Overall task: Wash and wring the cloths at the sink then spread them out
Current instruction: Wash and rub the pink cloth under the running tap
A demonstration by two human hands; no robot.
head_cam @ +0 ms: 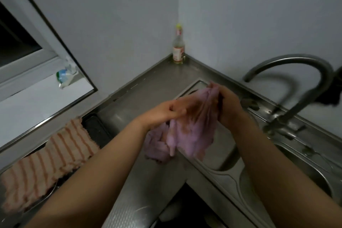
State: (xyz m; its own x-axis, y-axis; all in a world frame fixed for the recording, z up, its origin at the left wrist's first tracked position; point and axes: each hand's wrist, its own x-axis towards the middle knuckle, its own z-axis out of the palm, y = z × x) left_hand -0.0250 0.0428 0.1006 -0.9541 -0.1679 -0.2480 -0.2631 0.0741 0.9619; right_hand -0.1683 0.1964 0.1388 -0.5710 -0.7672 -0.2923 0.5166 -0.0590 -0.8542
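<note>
While held bunched over the steel counter beside the sink, purple cloth gripped by right hand, left hand fingers straight against it; could slip, dripping onto counter.

Left hand mid-frame, fingers extended rightward. Right hand right of centre, fingers curled, pinching.
</note>
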